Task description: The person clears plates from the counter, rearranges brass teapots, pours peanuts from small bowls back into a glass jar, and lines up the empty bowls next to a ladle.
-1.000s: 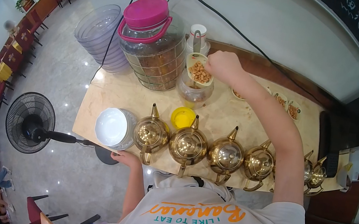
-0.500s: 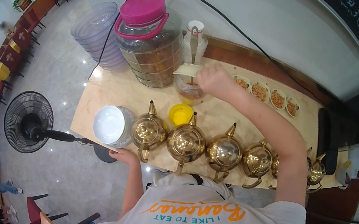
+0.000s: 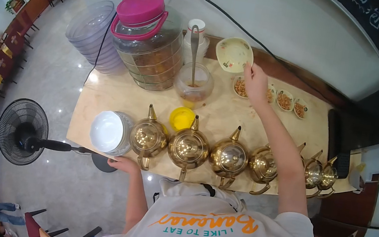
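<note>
My right hand point(image 3: 256, 82) grips a small cream dish point(image 3: 233, 55) by its edge, tilted near the wall, above the small dishes of orange-brown bits point(image 3: 284, 101). To its left is a clear round jar point(image 3: 194, 87) with a metal spoon point(image 3: 194, 47) standing in it. At the table's front edge, my left hand point(image 3: 124, 164) rests with its fingers stretched out, partly hidden, just below a stack of white bowls point(image 3: 109, 131). Between my arms, a row of gold teapots point(image 3: 188, 147) lines the front of the table.
A large glass jar point(image 3: 146, 59) with a pink lid stands at the back left, beside stacked clear tubs point(image 3: 94, 34). A yellow lid point(image 3: 182, 118) lies behind the teapots. Black cables hang over the table, and a fan point(image 3: 23, 132) stands left.
My right hand has moved the cream dish away from the jar, to the right and up, turning its broad face towards me. My left hand stays at the table's edge.
</note>
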The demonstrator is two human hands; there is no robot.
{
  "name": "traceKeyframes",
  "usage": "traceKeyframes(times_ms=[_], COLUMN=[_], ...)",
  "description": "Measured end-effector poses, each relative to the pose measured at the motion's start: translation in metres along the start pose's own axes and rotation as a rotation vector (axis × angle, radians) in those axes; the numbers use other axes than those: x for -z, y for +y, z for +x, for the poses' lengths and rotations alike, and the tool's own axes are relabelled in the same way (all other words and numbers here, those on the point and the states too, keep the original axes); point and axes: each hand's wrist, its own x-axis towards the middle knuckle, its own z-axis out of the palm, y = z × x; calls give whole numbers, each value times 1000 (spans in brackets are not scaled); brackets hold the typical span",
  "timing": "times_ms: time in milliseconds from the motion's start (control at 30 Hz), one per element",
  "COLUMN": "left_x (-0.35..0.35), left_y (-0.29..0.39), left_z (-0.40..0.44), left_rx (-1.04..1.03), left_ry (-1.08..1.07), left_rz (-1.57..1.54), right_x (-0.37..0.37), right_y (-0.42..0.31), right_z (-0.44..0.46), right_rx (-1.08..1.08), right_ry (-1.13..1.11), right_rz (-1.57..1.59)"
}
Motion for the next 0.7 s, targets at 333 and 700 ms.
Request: traceKeyframes(times_ms=[333,700], left_x=[0,0], left_y=[6,3], left_z=[-3,0], left_rx=[29,7], left_ry=[0,17], left_rz=[-49,-6], right_x=[-113,-133], right_y=[92,101], right_z=[-25,-33], right_rx=[-809,-1132], right_ry=[-440,-650], right_rz=[346,605])
